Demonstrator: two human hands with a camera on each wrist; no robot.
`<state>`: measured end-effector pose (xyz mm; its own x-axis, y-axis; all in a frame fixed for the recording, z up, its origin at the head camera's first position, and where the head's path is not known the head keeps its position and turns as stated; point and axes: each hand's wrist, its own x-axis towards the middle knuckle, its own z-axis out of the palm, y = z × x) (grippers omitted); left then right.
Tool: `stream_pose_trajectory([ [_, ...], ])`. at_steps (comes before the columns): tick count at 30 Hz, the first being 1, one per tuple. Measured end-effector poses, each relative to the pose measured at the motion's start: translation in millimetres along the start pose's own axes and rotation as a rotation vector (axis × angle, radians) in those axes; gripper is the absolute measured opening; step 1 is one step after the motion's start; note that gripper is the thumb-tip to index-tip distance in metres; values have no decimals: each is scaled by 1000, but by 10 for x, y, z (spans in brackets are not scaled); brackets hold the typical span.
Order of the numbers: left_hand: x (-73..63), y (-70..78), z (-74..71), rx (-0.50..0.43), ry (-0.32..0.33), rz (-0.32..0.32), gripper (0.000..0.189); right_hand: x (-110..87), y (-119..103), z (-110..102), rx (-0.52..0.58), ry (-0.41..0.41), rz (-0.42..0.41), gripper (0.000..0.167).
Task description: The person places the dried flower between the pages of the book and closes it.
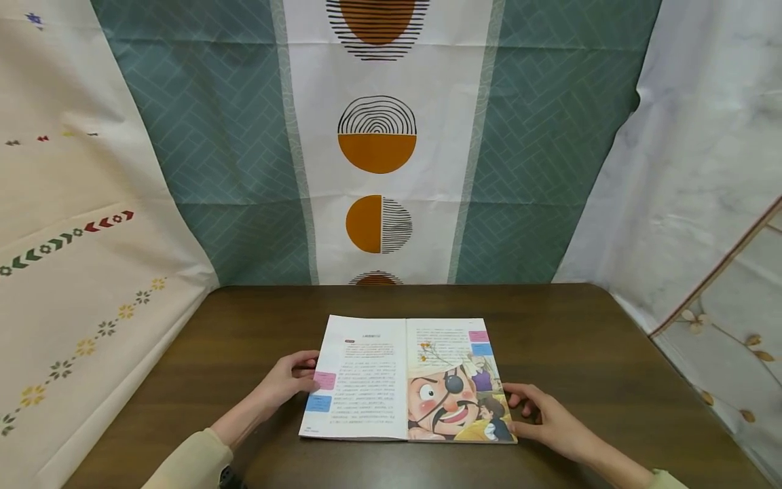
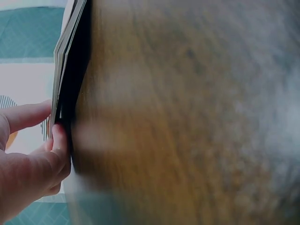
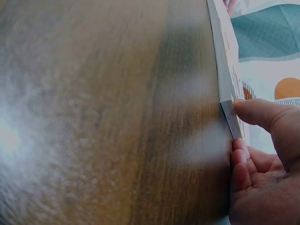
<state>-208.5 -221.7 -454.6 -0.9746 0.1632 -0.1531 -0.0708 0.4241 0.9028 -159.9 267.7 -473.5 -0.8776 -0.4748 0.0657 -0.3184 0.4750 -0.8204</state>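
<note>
An open picture book point(image 1: 366, 380) lies on the brown table, text on its left page and a cartoon pirate with an eye patch on its right page. My left hand point(image 1: 287, 380) holds the book's left edge. In the left wrist view, the thumb is on the page side, the fingers point(image 2: 58, 140) are at the edge, and a dark gap shows under the cover. At the right edge, my right hand point(image 1: 546, 418) grips the book near its lower corner. The right wrist view shows that thumb point(image 3: 258, 112) on the corner, with curled fingers against the side.
The dark wooden table point(image 1: 256, 312) extends around the book on all sides. Behind it hangs a green and white cloth point(image 1: 232, 136) with orange half circles. Pale patterned cloths hang at the left point(image 1: 91, 285) and the right point(image 1: 702, 204).
</note>
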Motion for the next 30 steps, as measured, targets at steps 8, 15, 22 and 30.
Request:
stream_pose_trajectory([
  [8,-36,26,-106,6,-85,37,67,10,-32,3,3,2,16,60],
  [15,-7,182,-252,31,-185,105,69,-3,-34,-1,4,8,18,60],
  [22,-7,328,-355,5,-266,182,70,-3,-45,-3,10,-2,29,60],
  [30,-15,627,-343,46,-272,254,70,2,-35,-6,11,-4,38,60],
])
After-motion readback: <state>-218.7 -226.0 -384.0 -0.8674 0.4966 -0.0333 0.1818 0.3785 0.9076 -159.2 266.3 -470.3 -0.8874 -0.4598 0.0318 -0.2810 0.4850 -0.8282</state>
